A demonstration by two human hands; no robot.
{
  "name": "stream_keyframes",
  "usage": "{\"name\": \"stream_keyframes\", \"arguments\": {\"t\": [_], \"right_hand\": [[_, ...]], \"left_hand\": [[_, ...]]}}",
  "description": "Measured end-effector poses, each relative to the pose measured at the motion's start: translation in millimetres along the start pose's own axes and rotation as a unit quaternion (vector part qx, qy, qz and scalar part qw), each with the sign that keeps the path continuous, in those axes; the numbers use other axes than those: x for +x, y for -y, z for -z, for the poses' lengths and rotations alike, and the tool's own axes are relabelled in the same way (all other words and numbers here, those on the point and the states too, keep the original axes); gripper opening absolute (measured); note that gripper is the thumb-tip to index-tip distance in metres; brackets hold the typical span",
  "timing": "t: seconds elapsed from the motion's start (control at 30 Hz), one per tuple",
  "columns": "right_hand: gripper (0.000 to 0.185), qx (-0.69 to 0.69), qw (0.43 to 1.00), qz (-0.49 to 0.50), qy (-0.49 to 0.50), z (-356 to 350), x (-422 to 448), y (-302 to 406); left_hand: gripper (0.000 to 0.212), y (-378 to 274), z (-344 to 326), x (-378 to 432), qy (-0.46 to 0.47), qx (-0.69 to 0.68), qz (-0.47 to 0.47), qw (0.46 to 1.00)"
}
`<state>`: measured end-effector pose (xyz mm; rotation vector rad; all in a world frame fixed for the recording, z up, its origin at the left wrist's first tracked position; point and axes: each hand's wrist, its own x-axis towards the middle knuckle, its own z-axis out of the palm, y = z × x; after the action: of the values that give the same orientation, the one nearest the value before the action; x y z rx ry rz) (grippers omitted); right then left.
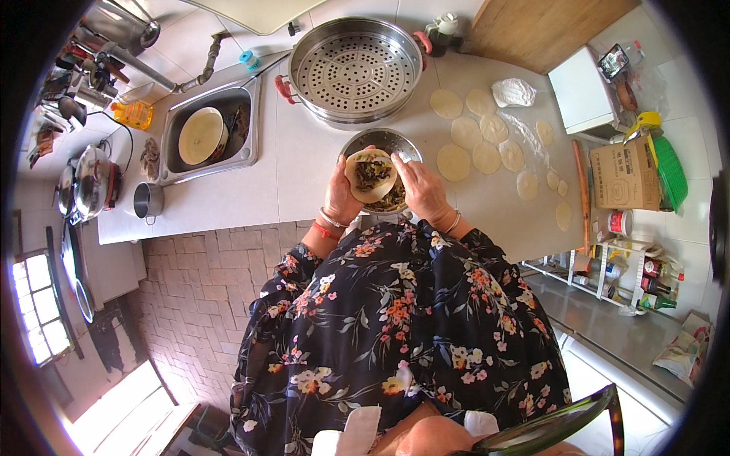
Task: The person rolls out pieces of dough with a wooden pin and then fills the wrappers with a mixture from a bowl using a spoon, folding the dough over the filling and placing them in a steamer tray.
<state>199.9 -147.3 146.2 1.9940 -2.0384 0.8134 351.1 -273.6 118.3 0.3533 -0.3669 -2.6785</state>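
Observation:
My left hand [340,194] cups a round dough wrapper [370,195] from its left side. Chopped green and brown filling [373,172] lies in the middle of the wrapper, which is unsealed. The fingertips of my right hand [423,191] grip the wrapper's upper right edge; its thumb is hidden. Just beneath both hands is a metal bowl [412,147] with more of the same filling [393,200] inside. To the right, several flat dough rounds [453,162] lie on the counter, some overlapping. Smaller dough pieces [553,180] sit farther right.
Beyond the bowl stands a perforated steel steamer [356,71] with red handles. Left of it, a sink [251,122] holds a pale basin [197,137]. A metal mug [149,200] stands near the counter's front edge. A wooden rolling pin [582,196] and a cardboard box [624,176] are at right.

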Motion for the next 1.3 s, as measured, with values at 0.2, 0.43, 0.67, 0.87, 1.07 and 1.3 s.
{"name": "stream_keyframes", "arguments": {"t": [0.2,0.43,0.67,0.87,1.07,1.3], "right_hand": [[0.059,0.051,0.998,-0.034,-0.013,4,-5,-2],[0.060,0.031,0.998,-0.054,-0.013,4,5,-3],[0.045,0.154,0.973,-0.169,-0.026,3,-6,2],[0.033,0.285,0.899,-0.320,-0.086,-12,-37,-23],[0.040,0.085,0.988,-0.126,0.012,-36,-44,-26],[0.029,-0.209,0.967,0.034,0.142,-90,-92,-46]], "left_hand": [[0.066,0,3,5,-0.008,0.004,0.006,1.000],[0.064,3,-1,15,-0.012,-0.010,0.022,1.000],[0.065,0,10,13,-0.011,-0.038,0.040,0.998],[0.052,0,-13,9,0.039,0.390,-0.055,0.918],[0.051,-15,38,-34,0.003,0.231,-0.070,0.970],[0.062,-5,51,-27,-0.024,0.061,0.019,0.998]]}}
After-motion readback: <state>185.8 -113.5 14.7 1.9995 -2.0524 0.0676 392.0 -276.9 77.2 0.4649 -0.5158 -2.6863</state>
